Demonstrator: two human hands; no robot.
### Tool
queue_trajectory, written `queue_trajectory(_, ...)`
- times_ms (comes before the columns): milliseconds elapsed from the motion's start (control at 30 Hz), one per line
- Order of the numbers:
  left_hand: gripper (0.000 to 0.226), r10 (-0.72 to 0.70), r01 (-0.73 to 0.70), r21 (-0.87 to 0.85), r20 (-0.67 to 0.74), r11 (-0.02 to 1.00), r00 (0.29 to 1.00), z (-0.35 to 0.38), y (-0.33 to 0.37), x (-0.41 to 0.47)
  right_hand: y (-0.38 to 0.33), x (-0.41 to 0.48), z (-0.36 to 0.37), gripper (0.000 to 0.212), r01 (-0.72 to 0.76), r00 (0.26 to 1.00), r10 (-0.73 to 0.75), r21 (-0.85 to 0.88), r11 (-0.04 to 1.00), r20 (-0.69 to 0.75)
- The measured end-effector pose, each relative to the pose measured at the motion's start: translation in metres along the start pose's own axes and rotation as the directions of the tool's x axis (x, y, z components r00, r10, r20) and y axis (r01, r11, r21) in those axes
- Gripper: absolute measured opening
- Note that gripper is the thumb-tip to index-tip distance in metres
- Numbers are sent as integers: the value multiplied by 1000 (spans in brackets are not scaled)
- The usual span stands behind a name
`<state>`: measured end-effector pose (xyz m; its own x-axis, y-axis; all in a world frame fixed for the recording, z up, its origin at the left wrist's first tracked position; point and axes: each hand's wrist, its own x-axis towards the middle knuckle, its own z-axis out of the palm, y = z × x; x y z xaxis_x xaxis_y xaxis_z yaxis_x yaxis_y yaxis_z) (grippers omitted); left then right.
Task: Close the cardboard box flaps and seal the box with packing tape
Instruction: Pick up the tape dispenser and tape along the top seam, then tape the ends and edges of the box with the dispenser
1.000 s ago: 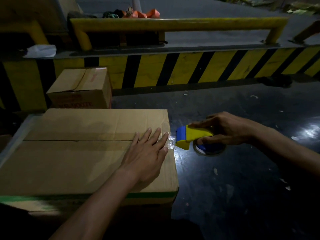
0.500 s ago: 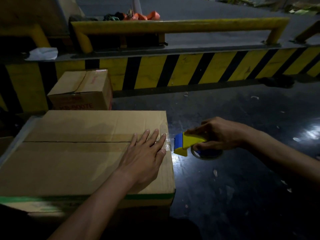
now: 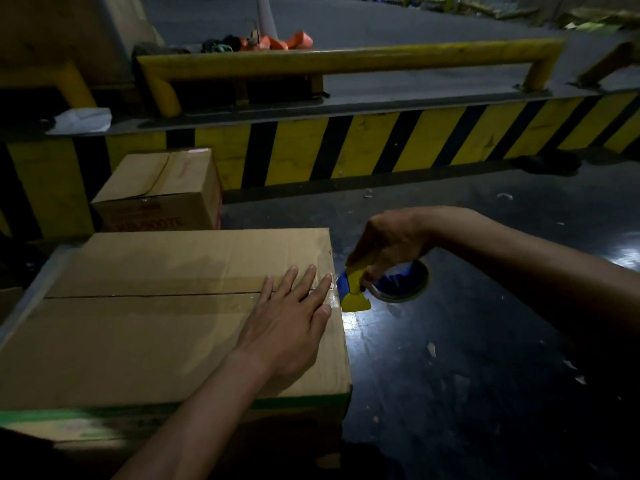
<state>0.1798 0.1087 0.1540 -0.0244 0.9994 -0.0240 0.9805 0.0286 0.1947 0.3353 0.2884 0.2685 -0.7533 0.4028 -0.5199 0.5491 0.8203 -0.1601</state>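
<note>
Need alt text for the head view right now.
A left hand lies flat on a closed brown cardboard box while the right hand holds a yellow-and-blue tape dispenser at the seam's right edge. A smaller cardboard box sits behind.

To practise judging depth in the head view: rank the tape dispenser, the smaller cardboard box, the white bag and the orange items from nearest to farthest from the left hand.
From the left hand:
1. Tape dispenser, just right of the fingertips.
2. Smaller cardboard box, behind, left.
3. White bag, on the ledge, far left.
4. Orange items, beyond the yellow rail.
</note>
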Motion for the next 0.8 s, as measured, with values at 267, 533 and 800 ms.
queue_trajectory(267,55,-14,14,-4,-8,1000,1000,-2,2,-2,10,6,9,51,-84,996,81,176,981,22)
queue_trajectory(533,55,-12,12,-16,15,1000,1000,-6,3,-5,-11,17,44,50,-152,986,150,14,988,78)
queue_trajectory(800,58,28,-29,-141,-4,990,1000,-16,-26,-9,-29,-51,22,62,-264,891,333,244,933,-310)
